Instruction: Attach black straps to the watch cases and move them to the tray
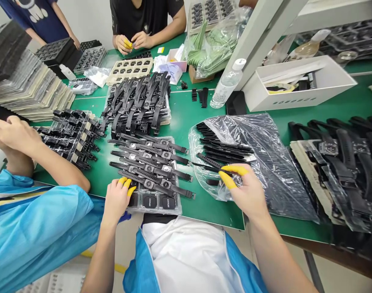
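Pinching a black strap (pixel 209 162) by its end over a clear bag (pixel 274 167), the right hand (pixel 248 189) has something probably light and bendy, best taken near the tip. Whether the left hand (pixel 117 199) grips anything at the tray (pixel 178 208), I cannot tell. The bag holds more straps (pixel 225 148); the tray, watches (pixel 149 169).

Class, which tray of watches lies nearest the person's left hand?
The front middle tray: the left hand is at its edge; others sit farther away.
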Demonstrator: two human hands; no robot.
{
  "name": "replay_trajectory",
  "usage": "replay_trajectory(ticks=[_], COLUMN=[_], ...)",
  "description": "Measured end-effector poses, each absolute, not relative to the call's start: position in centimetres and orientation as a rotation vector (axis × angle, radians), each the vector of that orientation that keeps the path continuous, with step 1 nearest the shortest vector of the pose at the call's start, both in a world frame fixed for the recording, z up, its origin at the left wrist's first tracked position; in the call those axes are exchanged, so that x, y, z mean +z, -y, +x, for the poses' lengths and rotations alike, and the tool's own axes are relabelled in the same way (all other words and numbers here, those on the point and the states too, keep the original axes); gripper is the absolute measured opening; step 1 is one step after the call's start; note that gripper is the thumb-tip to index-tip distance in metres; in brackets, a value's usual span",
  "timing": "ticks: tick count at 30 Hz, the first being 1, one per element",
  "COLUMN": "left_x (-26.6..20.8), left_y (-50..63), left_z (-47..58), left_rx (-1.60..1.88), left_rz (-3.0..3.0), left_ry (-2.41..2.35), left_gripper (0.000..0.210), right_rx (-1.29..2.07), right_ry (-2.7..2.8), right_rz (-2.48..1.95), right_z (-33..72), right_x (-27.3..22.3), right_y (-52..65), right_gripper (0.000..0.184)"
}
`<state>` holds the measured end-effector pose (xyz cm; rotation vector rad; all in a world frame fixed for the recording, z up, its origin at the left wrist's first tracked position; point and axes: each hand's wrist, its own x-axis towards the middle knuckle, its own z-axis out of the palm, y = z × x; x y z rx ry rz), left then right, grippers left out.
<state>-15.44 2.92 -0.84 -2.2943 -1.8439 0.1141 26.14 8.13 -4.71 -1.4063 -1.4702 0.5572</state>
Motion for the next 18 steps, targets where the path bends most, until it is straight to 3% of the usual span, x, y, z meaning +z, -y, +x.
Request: replay_trajectory(ticks=[5, 14, 18], left_x=[-0.6, -0.2, -1.1], left_y=[-2.6, 0.1, 0.9], left_z=[-15.9, -9.4, -3.6], left_rx=[-0.047, -1.272, -1.319], left_rz=[-2.286, -2.503, -2.929], left_ry=[1.920, 2.439, 2.186], left_gripper=[0.025, 0.024, 0.036], right_rx=[0.705, 1.644, 1.970], right_ry=[0.987, 0.828, 0.949], right_rz=[-1.166, -0.987, -0.956], right_z=[25.5, 18.7, 15.8], right_x=[-1.2, -2.1, -2.7], right_y=[-6.2, -1.4, 1.0], right_gripper=[0.015, 0.033, 0.050])
